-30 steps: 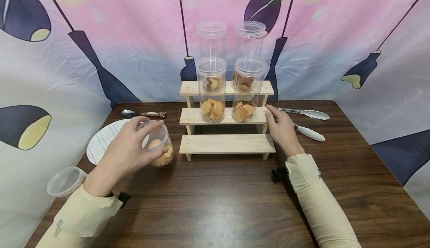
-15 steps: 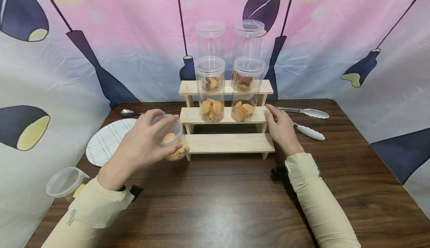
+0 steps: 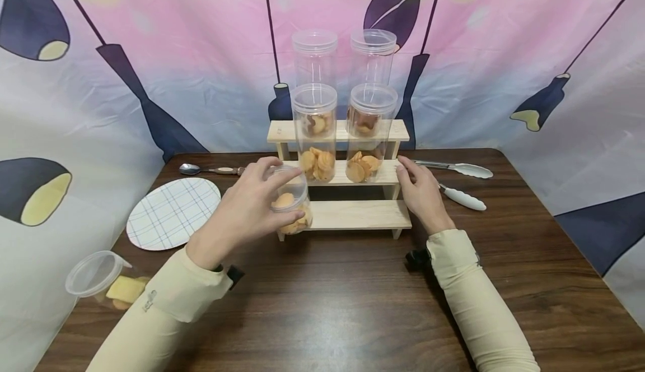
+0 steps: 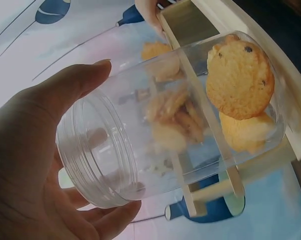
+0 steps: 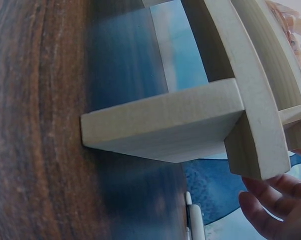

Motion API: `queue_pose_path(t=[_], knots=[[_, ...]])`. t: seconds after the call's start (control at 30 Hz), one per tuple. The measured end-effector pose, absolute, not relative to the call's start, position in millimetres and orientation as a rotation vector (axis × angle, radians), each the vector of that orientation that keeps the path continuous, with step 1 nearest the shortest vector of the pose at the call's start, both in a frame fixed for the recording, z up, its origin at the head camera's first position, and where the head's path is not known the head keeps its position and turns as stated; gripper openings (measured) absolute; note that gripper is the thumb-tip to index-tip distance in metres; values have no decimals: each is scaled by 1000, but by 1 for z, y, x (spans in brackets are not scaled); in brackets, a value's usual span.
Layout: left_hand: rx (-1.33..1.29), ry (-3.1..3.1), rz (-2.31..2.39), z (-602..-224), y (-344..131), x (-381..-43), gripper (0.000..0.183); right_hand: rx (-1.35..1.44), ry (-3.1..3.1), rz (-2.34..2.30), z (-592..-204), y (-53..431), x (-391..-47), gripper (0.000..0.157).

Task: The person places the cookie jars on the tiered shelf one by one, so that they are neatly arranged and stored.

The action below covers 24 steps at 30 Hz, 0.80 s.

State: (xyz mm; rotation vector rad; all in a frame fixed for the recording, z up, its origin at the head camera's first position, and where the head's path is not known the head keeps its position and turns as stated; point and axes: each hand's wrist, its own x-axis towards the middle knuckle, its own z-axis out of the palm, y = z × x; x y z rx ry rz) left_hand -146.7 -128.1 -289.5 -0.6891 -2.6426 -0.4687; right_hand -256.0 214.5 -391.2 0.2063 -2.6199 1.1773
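Observation:
A clear plastic jar (image 4: 160, 125) with round cookies (image 4: 240, 80) at its bottom is in my left hand (image 3: 247, 209). The thumb and fingers grip it around the ribbed lid (image 4: 93, 150). In the head view, the jar is in front of the left end of the lowest shelf (image 3: 353, 215) of a three-step wooden display stand (image 5: 165, 120); whether it touches the shelf cannot be told. My right hand (image 3: 420, 195) holds the stand at the right end of its middle shelf (image 3: 341, 171), partly hidden behind wood in the right wrist view (image 5: 285, 200).
Two lidded cookie jars (image 3: 314, 131) stand on the middle shelf, with two more behind. A checked oval mat (image 3: 173, 215) and spoon (image 3: 209, 169) lie left. Another clear container (image 3: 96, 274) with yellow pieces is at the left edge. White-tipped tongs (image 3: 463, 197) lie right.
My left hand has carried the jar rightward from beside the checked mat to the left end of the lowest shelf, uncovering the mat and the yellow pieces. The right hand stays in place.

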Motion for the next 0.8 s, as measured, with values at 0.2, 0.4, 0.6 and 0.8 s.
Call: queue_pose_path(t=[0.2,0.4,0.6,0.8], knots=[[-721,-2654,-501,-293,-113,-153,66,213,-2618,1178,-391,215,-256,55],[-766,-2633,-516,-298,-101,-159,65,207,-2616,1184,-392,215,-256,54],[-812,-2608,-486,-301,-96,-163,64,211,-2608,1189,-392,215,-256,54],[-817,-2620,-465,-302,-94,-166,67,220,-2598,1202,-392,215,-256,54]])
